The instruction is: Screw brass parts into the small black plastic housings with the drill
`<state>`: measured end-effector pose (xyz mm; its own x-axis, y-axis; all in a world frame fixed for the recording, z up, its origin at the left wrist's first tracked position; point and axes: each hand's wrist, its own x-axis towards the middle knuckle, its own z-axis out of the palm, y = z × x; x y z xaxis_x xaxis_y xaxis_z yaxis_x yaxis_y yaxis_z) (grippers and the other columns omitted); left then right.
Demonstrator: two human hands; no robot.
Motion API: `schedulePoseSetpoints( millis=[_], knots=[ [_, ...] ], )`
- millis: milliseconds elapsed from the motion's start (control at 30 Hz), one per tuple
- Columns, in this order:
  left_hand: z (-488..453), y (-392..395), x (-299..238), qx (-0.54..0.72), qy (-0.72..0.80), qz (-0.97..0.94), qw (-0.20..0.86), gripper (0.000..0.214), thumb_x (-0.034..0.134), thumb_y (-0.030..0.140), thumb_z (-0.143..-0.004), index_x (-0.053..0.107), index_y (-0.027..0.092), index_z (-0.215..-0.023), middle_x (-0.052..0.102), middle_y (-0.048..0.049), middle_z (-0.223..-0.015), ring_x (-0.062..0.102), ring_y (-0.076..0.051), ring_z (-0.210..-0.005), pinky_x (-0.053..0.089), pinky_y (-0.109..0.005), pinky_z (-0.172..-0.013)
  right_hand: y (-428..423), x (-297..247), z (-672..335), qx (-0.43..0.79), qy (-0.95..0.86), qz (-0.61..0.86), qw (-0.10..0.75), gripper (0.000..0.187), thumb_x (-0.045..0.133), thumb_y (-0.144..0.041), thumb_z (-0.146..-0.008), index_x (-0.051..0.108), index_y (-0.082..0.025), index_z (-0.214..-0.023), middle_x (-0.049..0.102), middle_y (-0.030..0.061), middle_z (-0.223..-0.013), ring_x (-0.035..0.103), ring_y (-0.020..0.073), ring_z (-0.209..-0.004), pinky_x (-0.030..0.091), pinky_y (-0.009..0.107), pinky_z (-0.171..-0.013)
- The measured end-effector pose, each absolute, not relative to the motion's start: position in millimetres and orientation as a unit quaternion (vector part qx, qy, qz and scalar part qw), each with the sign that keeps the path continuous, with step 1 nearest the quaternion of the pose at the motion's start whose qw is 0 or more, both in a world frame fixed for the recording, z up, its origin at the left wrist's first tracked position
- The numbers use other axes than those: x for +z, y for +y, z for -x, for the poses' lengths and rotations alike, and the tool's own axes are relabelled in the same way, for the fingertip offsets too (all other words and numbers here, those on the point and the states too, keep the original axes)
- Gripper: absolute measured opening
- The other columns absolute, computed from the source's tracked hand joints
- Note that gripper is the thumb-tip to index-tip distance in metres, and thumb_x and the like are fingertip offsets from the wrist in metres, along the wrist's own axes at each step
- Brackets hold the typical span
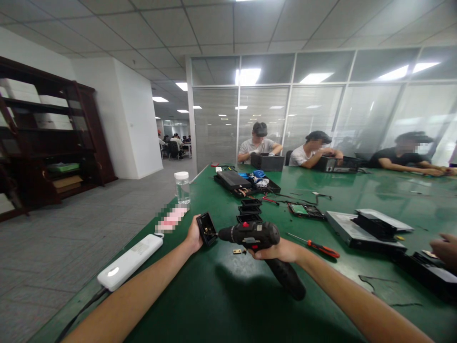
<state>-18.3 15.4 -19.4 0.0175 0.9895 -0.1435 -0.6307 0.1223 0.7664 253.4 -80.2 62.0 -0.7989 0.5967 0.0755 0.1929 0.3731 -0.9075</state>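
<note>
My left hand [193, 237] grips a small black open-fronted plastic housing [206, 227] by its left side, tilted above the green table [200, 295]. Brass-coloured parts show inside it. My right hand [273, 252] is wrapped round the handle of a black cordless drill [250, 235]. The drill points left, and its bit reaches into the housing's opening; whether it touches a screw cannot be made out. Below the drill's chuck lies a small brass-coloured piece [237, 251] beside a tiny dark bit. Several similar black housings [250, 209] stand in a row behind the drill.
An orange-and-black screwdriver [323, 248] lies to the right, near a metal drive case [344, 228] and a circuit board [305, 210]. On the left are a white power strip [134, 259] and a clear jar [183, 189]. Co-workers sit across the table; another person's hand [444, 250] is at far right.
</note>
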Motion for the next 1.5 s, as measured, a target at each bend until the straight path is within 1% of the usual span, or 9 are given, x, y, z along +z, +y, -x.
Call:
schedulePoseSetpoints(
  millis=[567,767,1000,1167,1500],
  knots=[
    [16.6,9.9,-11.7,0.610,0.351,-0.233,0.671,0.026,0.049,0.042,-0.066,0.054,0.016,-0.067,0.054,-0.0017,-0.056,0.053,-0.017,-0.050,0.045,-0.032,-0.053,-83.5,64.7,-252.3,0.503,-0.800,0.256,0.204,0.021,0.058,-0.023,-0.071,0.055,-0.011,-0.087,0.050,0.0030,-0.078,0.046,0.0126,-0.072,0.040,0.026,-0.069],
    [16.9,10.4,-13.1,0.611,0.353,-0.238,0.667,0.027,0.049,0.043,-0.066,0.053,0.016,-0.066,0.054,-0.0018,-0.056,0.053,-0.017,-0.050,0.045,-0.032,-0.053,-83.3,64.1,-253.1,0.509,-0.800,0.243,0.206,0.020,0.057,-0.020,-0.072,0.055,-0.011,-0.089,0.050,0.0030,-0.079,0.046,0.0120,-0.072,0.039,0.025,-0.069],
    [16.6,9.4,-13.1,0.609,0.350,-0.246,0.668,0.028,0.049,0.044,-0.065,0.053,0.016,-0.066,0.053,-0.0018,-0.055,0.053,-0.017,-0.050,0.045,-0.032,-0.053,-82.2,62.1,-254.3,0.508,-0.799,0.251,0.201,0.022,0.057,-0.022,-0.072,0.055,-0.011,-0.091,0.051,0.0032,-0.080,0.046,0.0124,-0.073,0.039,0.025,-0.070],
    [15.8,8.9,-10.8,0.610,0.351,-0.238,0.669,0.027,0.049,0.042,-0.066,0.053,0.016,-0.065,0.053,-0.0017,-0.055,0.053,-0.017,-0.049,0.045,-0.032,-0.052,-82.2,62.4,-253.6,0.501,-0.800,0.262,0.201,0.024,0.059,-0.025,-0.071,0.055,-0.011,-0.090,0.051,0.0034,-0.080,0.047,0.0130,-0.073,0.040,0.026,-0.071],
    [17.3,10.9,-13.7,0.608,0.350,-0.241,0.671,0.028,0.049,0.043,-0.066,0.054,0.016,-0.066,0.054,-0.0025,-0.056,0.053,-0.018,-0.050,0.045,-0.033,-0.053,-82.7,64.7,-253.4,0.508,-0.800,0.248,0.201,0.021,0.059,-0.025,-0.072,0.055,-0.011,-0.088,0.051,0.0030,-0.079,0.047,0.0124,-0.072,0.040,0.026,-0.070]
  ],
)
